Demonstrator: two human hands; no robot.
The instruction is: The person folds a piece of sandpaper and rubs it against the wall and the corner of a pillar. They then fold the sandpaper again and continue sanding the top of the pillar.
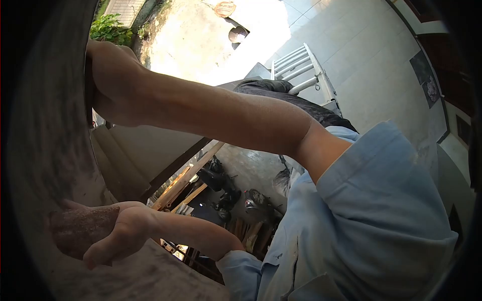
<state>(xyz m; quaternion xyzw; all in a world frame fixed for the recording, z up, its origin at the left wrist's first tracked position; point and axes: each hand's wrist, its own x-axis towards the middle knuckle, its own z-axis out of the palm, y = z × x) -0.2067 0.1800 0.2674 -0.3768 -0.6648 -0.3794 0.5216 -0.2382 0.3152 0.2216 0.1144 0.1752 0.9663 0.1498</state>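
Note:
At the lower left, my left hand [123, 233] is closed on a rough, grainy brown block [83, 228]. The thumb is on its lower side and a fingertip shows above. The block lies against a grey, mottled surface [50, 140] that fills the left and bottom of the view and looks smeared. My right arm stretches across the upper part of the view. My right hand [115, 80] is at the upper edge of this same surface. Its fingers are hidden, so what it touches or holds cannot be made out.
A white metal ladder [301, 70] is beyond my right arm, beside dark cloth [296, 95]. Far below are a tiled floor [371, 65], motorbikes [256, 200] and wooden planks [183, 185]. A sunlit yard [193, 40] and green plants [109, 30] are at the top.

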